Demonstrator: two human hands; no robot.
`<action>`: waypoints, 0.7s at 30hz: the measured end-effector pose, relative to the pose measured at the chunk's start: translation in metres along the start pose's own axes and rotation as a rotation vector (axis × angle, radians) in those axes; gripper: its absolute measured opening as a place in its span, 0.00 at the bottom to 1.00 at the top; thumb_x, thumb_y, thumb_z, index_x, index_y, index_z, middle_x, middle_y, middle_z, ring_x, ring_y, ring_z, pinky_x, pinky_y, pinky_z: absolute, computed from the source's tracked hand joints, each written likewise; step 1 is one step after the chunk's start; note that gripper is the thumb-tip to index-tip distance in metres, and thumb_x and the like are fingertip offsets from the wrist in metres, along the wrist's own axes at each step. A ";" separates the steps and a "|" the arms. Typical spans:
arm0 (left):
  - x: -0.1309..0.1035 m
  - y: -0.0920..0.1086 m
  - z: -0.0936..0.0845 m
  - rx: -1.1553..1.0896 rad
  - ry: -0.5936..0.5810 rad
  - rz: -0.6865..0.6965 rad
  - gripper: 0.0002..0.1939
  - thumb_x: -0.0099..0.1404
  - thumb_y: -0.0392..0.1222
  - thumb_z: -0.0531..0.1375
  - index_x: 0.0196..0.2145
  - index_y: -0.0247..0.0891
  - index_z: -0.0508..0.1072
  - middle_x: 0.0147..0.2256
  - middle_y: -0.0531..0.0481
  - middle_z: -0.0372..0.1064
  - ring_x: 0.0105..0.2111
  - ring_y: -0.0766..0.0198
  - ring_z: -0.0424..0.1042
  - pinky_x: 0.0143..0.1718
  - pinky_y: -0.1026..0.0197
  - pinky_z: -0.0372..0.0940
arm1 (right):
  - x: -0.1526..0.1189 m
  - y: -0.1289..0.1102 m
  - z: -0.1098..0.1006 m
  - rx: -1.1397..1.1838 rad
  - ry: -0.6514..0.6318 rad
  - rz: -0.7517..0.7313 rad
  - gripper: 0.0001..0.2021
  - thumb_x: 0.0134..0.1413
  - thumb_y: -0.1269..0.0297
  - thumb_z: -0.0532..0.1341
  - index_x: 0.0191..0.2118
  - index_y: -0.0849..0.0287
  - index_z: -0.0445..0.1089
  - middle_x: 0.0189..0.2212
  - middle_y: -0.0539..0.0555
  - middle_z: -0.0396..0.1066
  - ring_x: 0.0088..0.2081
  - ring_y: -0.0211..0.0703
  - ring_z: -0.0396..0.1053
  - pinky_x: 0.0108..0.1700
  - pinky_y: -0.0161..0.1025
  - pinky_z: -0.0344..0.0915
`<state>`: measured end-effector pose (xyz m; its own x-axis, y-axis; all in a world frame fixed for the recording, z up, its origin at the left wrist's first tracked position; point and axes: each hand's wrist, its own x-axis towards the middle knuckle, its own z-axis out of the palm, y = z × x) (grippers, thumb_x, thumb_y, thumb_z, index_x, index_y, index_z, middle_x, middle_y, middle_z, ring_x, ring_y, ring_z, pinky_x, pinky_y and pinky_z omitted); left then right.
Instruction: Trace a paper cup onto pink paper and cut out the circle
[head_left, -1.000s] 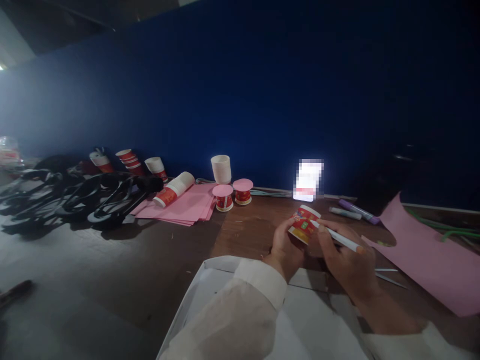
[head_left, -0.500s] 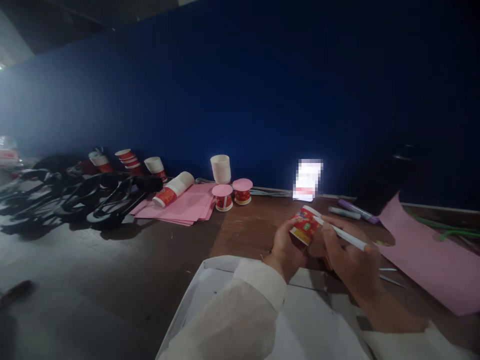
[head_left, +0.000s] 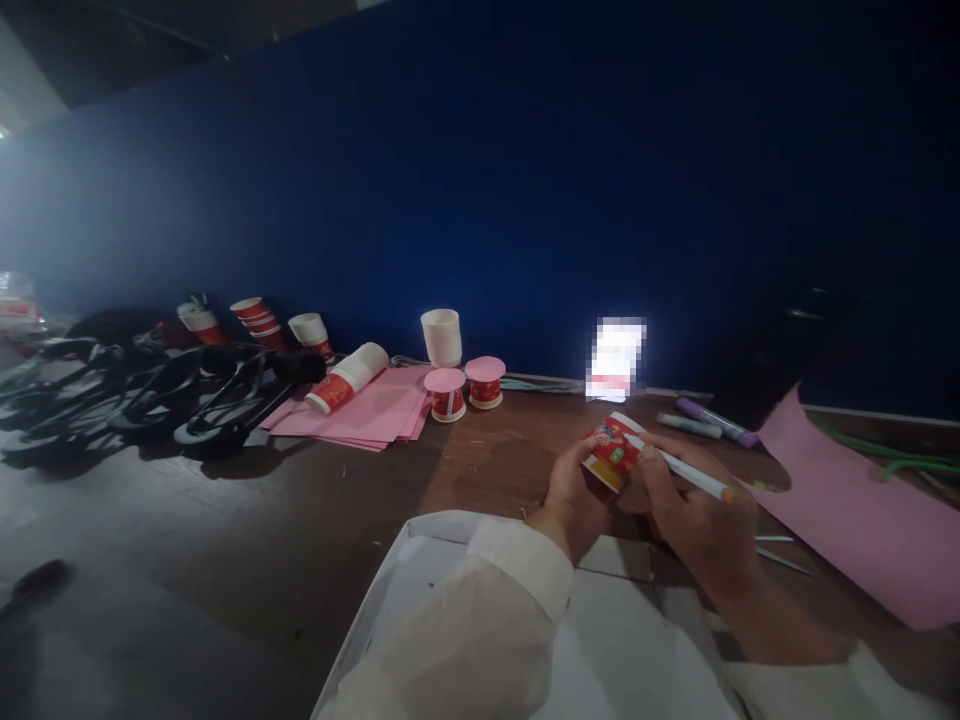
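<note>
Red cup [head_left: 609,452] & wht pen [head_left: 691,474] | both held | slightly rt vs 1s ago

Dim overall, wide-angle stretch toward the edges. Blue wall [head_left: 480,180] goes near-black at right, paler and hazy at left; small bright patch on far left edge. Lit screen [head_left: 616,358] blown out, pixelated into blocks. Table [head_left: 495,460] has dull sheen at left, soft shadows under black gear [head_left: 304,368], smeary farther left. Print on cup [head_left: 613,458] too soft to read.
</note>
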<state>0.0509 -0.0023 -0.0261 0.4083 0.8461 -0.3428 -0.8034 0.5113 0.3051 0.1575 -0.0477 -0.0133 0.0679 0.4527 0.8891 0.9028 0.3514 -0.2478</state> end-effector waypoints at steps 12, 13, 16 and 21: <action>-0.001 0.002 -0.001 -0.057 -0.086 0.050 0.07 0.58 0.34 0.63 0.35 0.32 0.79 0.33 0.44 0.78 0.32 0.61 0.76 0.38 0.62 0.69 | 0.001 -0.002 -0.001 -0.009 -0.009 0.011 0.10 0.67 0.63 0.58 0.41 0.58 0.78 0.37 0.57 0.82 0.38 0.46 0.80 0.43 0.41 0.73; 0.000 0.002 -0.001 -0.056 -0.090 0.053 0.08 0.58 0.35 0.63 0.36 0.32 0.79 0.33 0.44 0.78 0.32 0.61 0.76 0.38 0.62 0.69 | 0.001 -0.002 -0.001 -0.004 -0.010 0.015 0.10 0.67 0.63 0.58 0.41 0.59 0.78 0.37 0.57 0.82 0.38 0.46 0.80 0.43 0.41 0.73; 0.000 0.002 -0.002 -0.060 -0.078 0.053 0.08 0.59 0.35 0.62 0.36 0.32 0.79 0.33 0.44 0.78 0.32 0.61 0.76 0.38 0.62 0.69 | 0.000 -0.003 -0.001 0.004 -0.013 0.026 0.10 0.66 0.63 0.59 0.40 0.58 0.78 0.37 0.56 0.82 0.39 0.46 0.80 0.44 0.41 0.74; -0.002 0.004 0.001 -0.085 -0.089 0.054 0.07 0.59 0.35 0.62 0.34 0.30 0.78 0.33 0.42 0.77 0.32 0.61 0.76 0.38 0.62 0.69 | -0.001 -0.002 -0.001 -0.012 -0.019 0.039 0.11 0.66 0.62 0.59 0.41 0.57 0.78 0.37 0.56 0.83 0.39 0.47 0.80 0.44 0.42 0.74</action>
<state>0.0477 -0.0015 -0.0233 0.3975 0.8838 -0.2468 -0.8573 0.4536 0.2435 0.1560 -0.0495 -0.0133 0.0946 0.4815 0.8713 0.9047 0.3237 -0.2771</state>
